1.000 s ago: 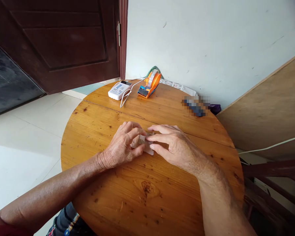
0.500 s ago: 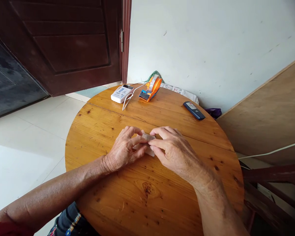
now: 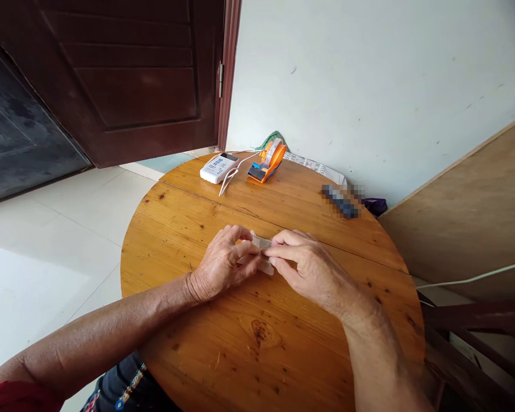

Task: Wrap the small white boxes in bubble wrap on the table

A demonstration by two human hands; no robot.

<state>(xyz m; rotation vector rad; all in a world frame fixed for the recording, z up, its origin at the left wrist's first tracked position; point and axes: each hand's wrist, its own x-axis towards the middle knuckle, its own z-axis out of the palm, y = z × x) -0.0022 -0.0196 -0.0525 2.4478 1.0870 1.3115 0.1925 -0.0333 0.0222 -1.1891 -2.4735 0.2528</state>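
Note:
Between my two hands, a small whitish, partly see-through sheet lies at the middle of the round wooden table; it looks like thin plastic or paper, and I cannot tell which. My left hand pinches it from the left, thumb and fingertips closed on its edge. From the right, my right hand holds the sheet between thumb and fingers, its tips almost touching those of the left. Fingers cover much of the sheet, so its full shape is hidden.
Toward the back of the table stand a white box-shaped device with a white cable and an orange tape dispenser. A blurred dark object lies at the right. A white wall and a brown door border the table.
My right fingers have drawn closer together, the index fingertip coming down onto the sheet. My left hand keeps its pinch. The whole view has shifted slightly.

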